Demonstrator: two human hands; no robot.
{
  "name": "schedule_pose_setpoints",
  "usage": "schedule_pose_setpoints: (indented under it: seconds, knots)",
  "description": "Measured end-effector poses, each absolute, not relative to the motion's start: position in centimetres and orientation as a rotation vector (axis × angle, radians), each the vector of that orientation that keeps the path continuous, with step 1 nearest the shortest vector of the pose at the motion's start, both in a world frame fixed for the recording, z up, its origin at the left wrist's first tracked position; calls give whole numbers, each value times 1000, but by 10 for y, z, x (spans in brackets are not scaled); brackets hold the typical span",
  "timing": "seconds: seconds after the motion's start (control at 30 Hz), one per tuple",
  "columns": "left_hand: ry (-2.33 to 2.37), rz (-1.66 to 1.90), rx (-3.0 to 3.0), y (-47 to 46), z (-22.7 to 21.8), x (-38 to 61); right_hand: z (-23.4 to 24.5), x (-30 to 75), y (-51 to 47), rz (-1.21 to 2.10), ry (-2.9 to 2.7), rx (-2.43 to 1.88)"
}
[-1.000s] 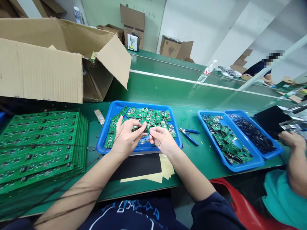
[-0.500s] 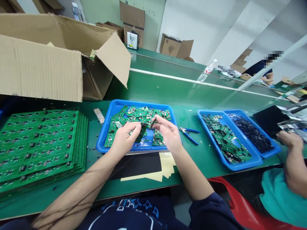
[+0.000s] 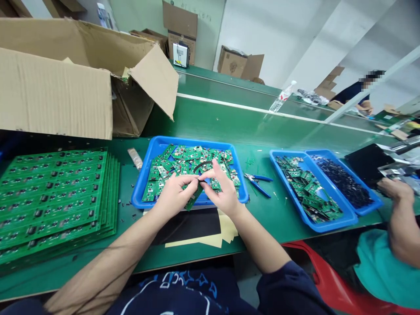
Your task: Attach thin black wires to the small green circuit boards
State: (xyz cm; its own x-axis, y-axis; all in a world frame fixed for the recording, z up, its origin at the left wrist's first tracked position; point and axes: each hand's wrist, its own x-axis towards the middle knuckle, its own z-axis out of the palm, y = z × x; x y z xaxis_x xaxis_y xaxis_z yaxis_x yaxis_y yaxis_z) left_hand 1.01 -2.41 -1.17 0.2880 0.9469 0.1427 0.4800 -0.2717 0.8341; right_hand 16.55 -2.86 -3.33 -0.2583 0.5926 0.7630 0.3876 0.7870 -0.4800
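Note:
My left hand (image 3: 173, 197) pinches a small green circuit board (image 3: 193, 199) between thumb and fingers, tilted over the front edge of a blue tray (image 3: 139, 190). Close against it is my right hand (image 3: 225, 192), holding a thin, curved black strip (image 3: 202, 163) that arches above the fingertips. A dark bit shows between the two thumbs, at the upper end of the board; whether it is part of the strip I cannot tell. Many loose small circuit boards (image 3: 187, 154) fill the tray behind my hands.
Stacked circuit panels (image 3: 59, 197) lie left, below an open cardboard box (image 3: 55, 92). Blue-handled pliers (image 3: 260, 186) rest right of the tray. Further right are a tray of boards (image 3: 348, 221), a tray of black parts (image 3: 377, 205) and a co-worker's hand (image 3: 397, 190). Black sheet (image 3: 193, 227) lies in front.
My right hand has come down and left to meet the board in my left hand. The board has tipped lower, and the black strip now shows as a long curve.

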Motion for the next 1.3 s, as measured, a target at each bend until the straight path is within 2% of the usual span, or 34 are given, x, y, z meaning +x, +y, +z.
schedule_pose_setpoints:
  seconds: [0.17, 0.33, 0.87, 1.03, 1.3]
  knots:
    - [1196, 749, 1754, -19, -5, 6, -38, 167, -26, 266, -1906, -712]
    - [1112, 676, 1697, -19, 2, 5, -43, 164, -27, 493, -1785, -764]
    - [1039, 691, 1646, -15, -5, 4, -42, 173, -17, 780, -1723, -896]
    - [1114, 936, 1554, -6, -4, -6, -22, 226, -9, 481, -1599, -1143]
    - [967, 1138, 1419, -9, -4, -9, -17, 398, -31, -224, -1454, -2083]
